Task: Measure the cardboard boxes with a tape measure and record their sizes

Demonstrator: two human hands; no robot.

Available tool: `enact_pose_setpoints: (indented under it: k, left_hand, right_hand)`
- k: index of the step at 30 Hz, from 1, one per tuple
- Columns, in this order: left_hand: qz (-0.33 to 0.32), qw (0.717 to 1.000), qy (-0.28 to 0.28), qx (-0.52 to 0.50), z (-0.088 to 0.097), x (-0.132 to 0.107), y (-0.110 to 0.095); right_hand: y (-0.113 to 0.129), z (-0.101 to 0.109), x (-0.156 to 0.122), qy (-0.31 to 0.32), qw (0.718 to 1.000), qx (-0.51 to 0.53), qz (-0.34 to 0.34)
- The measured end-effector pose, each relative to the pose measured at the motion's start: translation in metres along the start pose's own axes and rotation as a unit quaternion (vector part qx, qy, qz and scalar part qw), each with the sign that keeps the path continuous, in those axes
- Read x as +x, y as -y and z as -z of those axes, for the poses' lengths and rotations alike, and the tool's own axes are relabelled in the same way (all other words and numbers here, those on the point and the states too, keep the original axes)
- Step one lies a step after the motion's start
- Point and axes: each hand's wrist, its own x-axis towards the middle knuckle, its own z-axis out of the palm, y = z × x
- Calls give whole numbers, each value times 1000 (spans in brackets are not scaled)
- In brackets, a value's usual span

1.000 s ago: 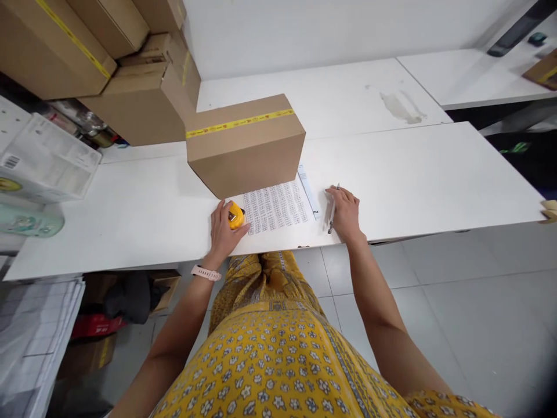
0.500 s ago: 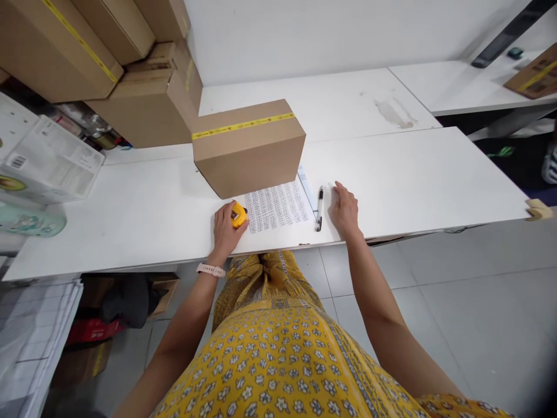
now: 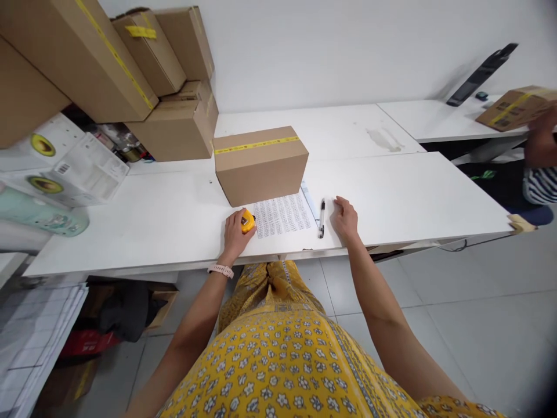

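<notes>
Pen: a second ago it is in my right hand; now the pen (image 3: 322,218) lies on the table, between the sheet and my fingers and touching neither hand, its length pointing away from me

What the change means: I judge the pen is put down and let go, which frees one hand and leaves the tape measure as the only thing I hold

Tape measure: the yellow tape measure (image 3: 248,221) sits on the table at the left edge of the printed sheet (image 3: 286,216), just as it does a second ago, with no blade drawn out that I can see

Left hand: my left hand (image 3: 235,234) is wrapped around the tape measure, fingers over the far side and thumb along the near side, wrist low at the table's front edge with a pink watch band (image 3: 221,270) on it

Right hand: my right hand (image 3: 346,218) holds nothing, fingers slightly curled and apart from the pen, resting on the table with the forearm coming in from the lower right

Box: the taped box (image 3: 265,180) stands just behind, over the far part of the sheet

Table: the white table (image 3: 391,197) runs on to both sides, with stacked boxes (image 3: 174,130) at the back left

Co-worker: at the far right, another person's hand (image 3: 542,136) is at a small box (image 3: 511,109), well apart from mine
</notes>
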Motion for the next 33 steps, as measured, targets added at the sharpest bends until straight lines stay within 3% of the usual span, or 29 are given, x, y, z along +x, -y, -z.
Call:
enact_pose_setpoints:
  k: [19, 22, 24, 26, 28, 29, 31, 33]
  left_hand:
    - [11, 1000, -8, -14, -1, 4, -2]
    - [41, 997, -25, -52, 5, 4, -6]
    - [54, 993, -38, -101, 16, -3, -16]
    - [42, 985, 2, -169, 31, -15, -33]
    - [18, 964, 105, -243, 47, -30, -54]
    - [7, 950, 156, -272, 54, -37, -63]
    - [-3, 926, 219, -307, 65, -48, -77]
    - [-2, 917, 239, -319, 72, -54, -83]
  right_hand:
    - [10, 13, 2, 15, 998, 43, -42]
    - [36, 19, -4, -77, 996, 34, -33]
    - [74, 22, -23, -147, 988, 38, -6]
    - [122, 24, -54, -89, 989, 120, 24]
    - [167, 23, -88, 78, 969, 233, 11]
    - [183, 22, -103, 161, 943, 291, -14]
    - [200, 19, -125, 243, 898, 358, -78]
    - [200, 15, -134, 283, 856, 405, -151]
